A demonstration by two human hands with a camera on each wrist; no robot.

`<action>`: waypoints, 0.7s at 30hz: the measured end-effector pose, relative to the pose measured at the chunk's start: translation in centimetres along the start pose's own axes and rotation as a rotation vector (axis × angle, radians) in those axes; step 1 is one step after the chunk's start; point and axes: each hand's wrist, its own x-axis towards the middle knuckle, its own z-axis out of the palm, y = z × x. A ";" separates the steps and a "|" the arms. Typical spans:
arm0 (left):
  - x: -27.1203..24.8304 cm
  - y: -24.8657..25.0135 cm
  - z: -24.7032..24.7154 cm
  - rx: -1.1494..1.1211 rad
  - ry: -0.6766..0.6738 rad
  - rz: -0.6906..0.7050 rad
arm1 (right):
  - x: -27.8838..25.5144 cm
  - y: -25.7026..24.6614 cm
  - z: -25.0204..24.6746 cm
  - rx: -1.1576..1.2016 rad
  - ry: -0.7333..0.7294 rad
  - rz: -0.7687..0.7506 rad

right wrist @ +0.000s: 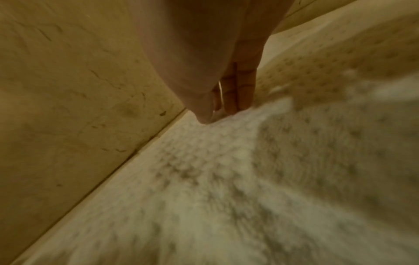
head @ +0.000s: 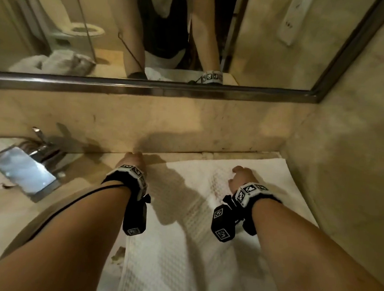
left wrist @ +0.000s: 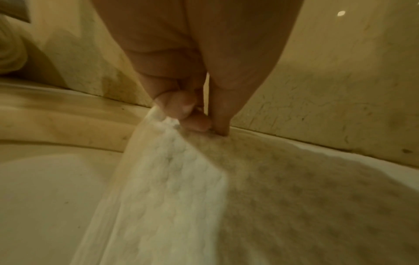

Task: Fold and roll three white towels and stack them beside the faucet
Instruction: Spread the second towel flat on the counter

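Spreading the first towel on the counter

My left hand (head: 132, 159) pinches the towel (head: 180, 246) at its far left corner; my right hand (head: 243, 177) fingers press together on the far edge, right of the faucet (head: 25, 169). Uneven pulling could skew the fold.

One white towel (head: 180, 246), one faucet (head: 37, 151), one mirror (head: 281, 61), two hands.
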 end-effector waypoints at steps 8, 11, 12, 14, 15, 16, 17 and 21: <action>2.9 0.8 -0.2 -0.149 0.147 0.021 | 2.9 1.1 -0.6 -0.028 0.060 0.111; 3.5 1.3 -0.2 -0.168 0.174 -0.018 | 3.8 2.7 -1.2 0.006 0.110 0.188; 3.6 1.5 -0.2 -0.176 0.181 -0.036 | 4.2 3.1 -1.4 0.010 0.118 0.182; 3.5 1.7 -0.2 -0.219 0.180 -0.072 | 4.9 3.8 -1.5 -0.034 0.119 0.165; 3.3 2.0 -0.1 -0.229 0.176 -0.080 | 4.8 3.9 -1.5 -0.064 0.106 0.159; 2.9 2.2 0.1 -0.239 0.180 -0.078 | 4.7 4.0 -1.2 -0.077 0.090 0.156; 2.4 2.5 0.5 -0.228 0.186 -0.070 | 4.4 4.1 -1.0 -0.096 0.077 0.146; 0.6 3.7 1.7 -0.016 0.186 -0.075 | 4.1 4.9 -1.7 -0.116 0.073 0.135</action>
